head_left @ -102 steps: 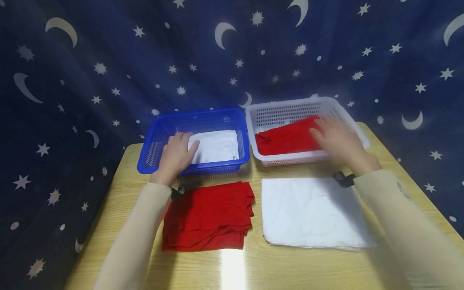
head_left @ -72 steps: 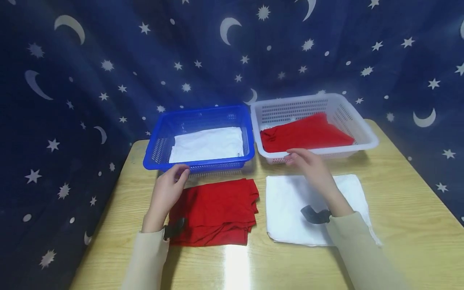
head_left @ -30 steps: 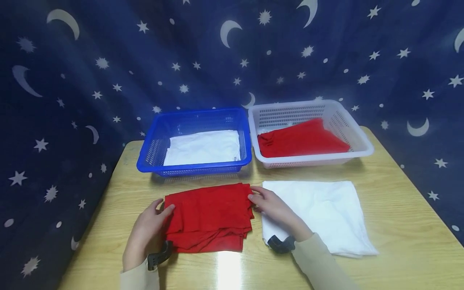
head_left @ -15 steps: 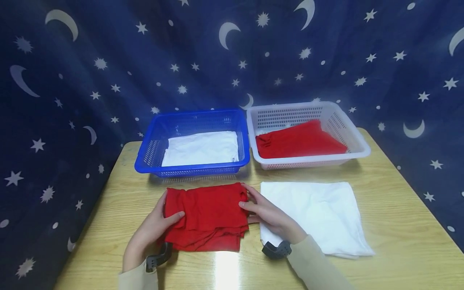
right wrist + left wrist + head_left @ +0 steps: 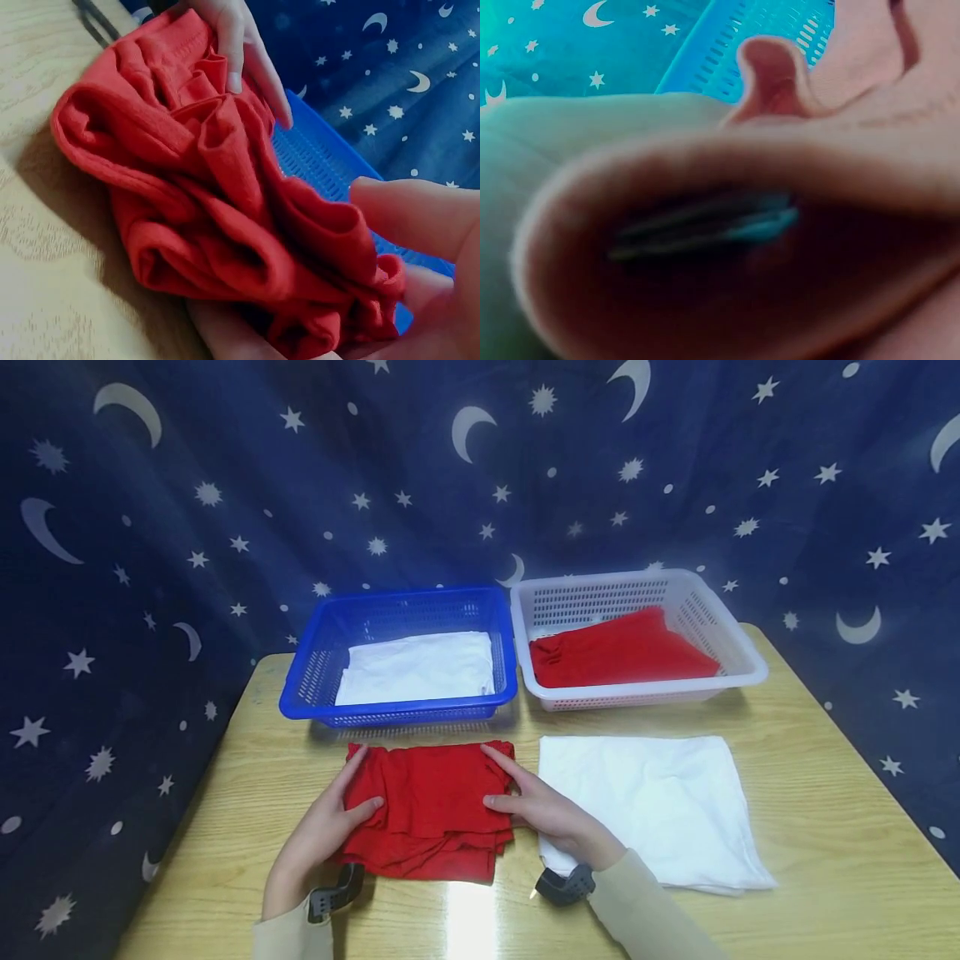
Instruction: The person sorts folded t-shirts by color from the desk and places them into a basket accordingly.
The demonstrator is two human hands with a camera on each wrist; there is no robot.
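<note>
A folded red cloth (image 5: 435, 789) in several loose layers lies in front of the blue basket (image 5: 405, 714) in the head view. My left hand (image 5: 318, 827) holds its left side, thumb on top and fingers along the edge. At the opposite side my right hand (image 5: 551, 810) grips it, thumb also on top. In the right wrist view, the rolled folds of the red cloth (image 5: 202, 172) sit between the thumb and the fingers under it. The left wrist view is mostly blurred close folds, with the left hand's grip hidden.
The blue basket holds a folded white cloth (image 5: 420, 667). Beside it, the white basket (image 5: 637, 693) holds another red cloth (image 5: 618, 652). A folded white cloth (image 5: 648, 810) lies on the wooden table (image 5: 750, 760), right of my right hand. A star-patterned curtain (image 5: 420, 468) hangs behind.
Both hands have come back from the baskets to the red cloth in front and taken its two sides. Its sides have been drawn slightly inward.
</note>
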